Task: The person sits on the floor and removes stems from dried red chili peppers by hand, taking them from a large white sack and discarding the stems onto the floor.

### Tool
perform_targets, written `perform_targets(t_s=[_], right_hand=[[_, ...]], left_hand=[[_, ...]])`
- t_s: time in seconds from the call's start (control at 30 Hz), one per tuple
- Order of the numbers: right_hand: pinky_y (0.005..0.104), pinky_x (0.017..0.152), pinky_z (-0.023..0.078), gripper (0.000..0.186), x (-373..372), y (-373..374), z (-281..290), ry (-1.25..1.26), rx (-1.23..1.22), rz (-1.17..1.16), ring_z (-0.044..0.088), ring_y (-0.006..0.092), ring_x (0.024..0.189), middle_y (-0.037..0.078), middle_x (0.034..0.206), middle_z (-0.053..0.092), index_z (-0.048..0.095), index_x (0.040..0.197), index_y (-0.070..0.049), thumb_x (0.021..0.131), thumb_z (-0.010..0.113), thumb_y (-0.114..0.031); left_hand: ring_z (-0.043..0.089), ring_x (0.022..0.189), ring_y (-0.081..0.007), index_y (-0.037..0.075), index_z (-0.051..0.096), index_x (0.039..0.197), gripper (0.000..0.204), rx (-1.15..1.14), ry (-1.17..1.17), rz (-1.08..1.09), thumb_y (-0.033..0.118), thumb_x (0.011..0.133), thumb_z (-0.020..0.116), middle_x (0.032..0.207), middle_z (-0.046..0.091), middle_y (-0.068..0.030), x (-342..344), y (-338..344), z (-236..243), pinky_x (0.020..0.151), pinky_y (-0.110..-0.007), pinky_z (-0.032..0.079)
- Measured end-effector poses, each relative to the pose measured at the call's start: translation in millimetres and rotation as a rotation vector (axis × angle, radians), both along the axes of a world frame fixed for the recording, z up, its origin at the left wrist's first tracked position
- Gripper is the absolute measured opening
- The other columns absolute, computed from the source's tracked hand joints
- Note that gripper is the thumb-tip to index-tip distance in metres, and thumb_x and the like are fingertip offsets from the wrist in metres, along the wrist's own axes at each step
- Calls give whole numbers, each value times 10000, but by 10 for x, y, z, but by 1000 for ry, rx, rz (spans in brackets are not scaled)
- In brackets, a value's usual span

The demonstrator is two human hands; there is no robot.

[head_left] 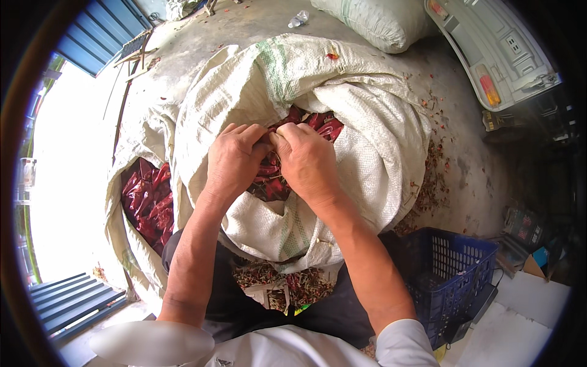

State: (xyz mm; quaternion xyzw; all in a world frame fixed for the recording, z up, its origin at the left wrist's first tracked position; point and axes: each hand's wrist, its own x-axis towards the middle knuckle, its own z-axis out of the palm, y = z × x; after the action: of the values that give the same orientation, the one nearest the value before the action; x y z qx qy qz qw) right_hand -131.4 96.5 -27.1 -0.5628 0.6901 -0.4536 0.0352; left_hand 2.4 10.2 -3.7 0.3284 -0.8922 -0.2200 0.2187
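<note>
Dried red chillies (324,124) fill the mouth of a large white woven sack (379,159) in front of me. Over that opening my left hand (237,153) and my right hand (304,156) meet, thumbs close together and fingers curled in a pinch. A bit of dark red chilli shows between the fingertips, mostly covered by them. Below the hands, more chillies and pale stems lie in the sack's opening. To the left, a second white sack (143,137) gapes open, with glossy dark red chillies (147,199) inside.
A blue plastic crate (455,260) stands by my right leg. Stems and chilli scraps (287,284) lie between my legs and along the floor at right. A stuffed white sack (373,21), a clear plastic bottle (298,19) and a vehicle's rear (501,49) are farther off.
</note>
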Motion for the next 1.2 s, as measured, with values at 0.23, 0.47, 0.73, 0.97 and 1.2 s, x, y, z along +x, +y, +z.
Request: perform_targets(t_s=[0.23, 0.47, 0.73, 0.97, 1.2], right_hand=[[399, 561, 511, 149, -36, -116, 28, 16, -186, 47, 621, 283, 625, 116, 738, 617, 576, 853, -46, 948, 623, -151], [206, 482, 409, 148, -16, -30, 107, -1391, 33, 266, 461, 37, 543, -9, 699, 569, 625, 896, -63, 961, 643, -195], [183, 481, 361, 199, -88, 11, 272, -1705, -187, 351, 425, 27, 571, -26, 730, 534, 614, 935, -72, 1003, 627, -259], [229, 649, 570, 340, -635, 17, 522, -1700, -683, 437, 665, 108, 747, 85, 996, 716, 649, 1123, -34, 987, 629, -345], [443, 764, 554, 173, -270, -207, -151, 222, 552, -74, 696, 337, 856, 164, 909, 718, 686, 952, -75, 944, 631, -239]], left_hand=[[675, 938, -272, 37, 700, 1098, 258, 323, 147, 5, 105, 849, 708, 979, 700, -124, 35, -12, -28, 841, -356, 529], [641, 837, -129, 4, 694, 1049, 158, 618, 327, -20, 99, 925, 676, 915, 685, -48, 62, 20, 18, 797, -276, 517], [623, 719, -68, 43, 664, 1074, 144, 969, 672, -82, 146, 973, 658, 839, 684, -6, 94, 56, -16, 657, -220, 518], [715, 724, -200, 40, 587, 1290, 341, 1072, 861, 40, 152, 972, 639, 864, 692, -78, 165, -73, 73, 552, -279, 582], [731, 741, -224, 20, 593, 1166, 222, 1095, 716, 112, 122, 972, 623, 890, 663, -101, 273, -281, 111, 515, -261, 557]])
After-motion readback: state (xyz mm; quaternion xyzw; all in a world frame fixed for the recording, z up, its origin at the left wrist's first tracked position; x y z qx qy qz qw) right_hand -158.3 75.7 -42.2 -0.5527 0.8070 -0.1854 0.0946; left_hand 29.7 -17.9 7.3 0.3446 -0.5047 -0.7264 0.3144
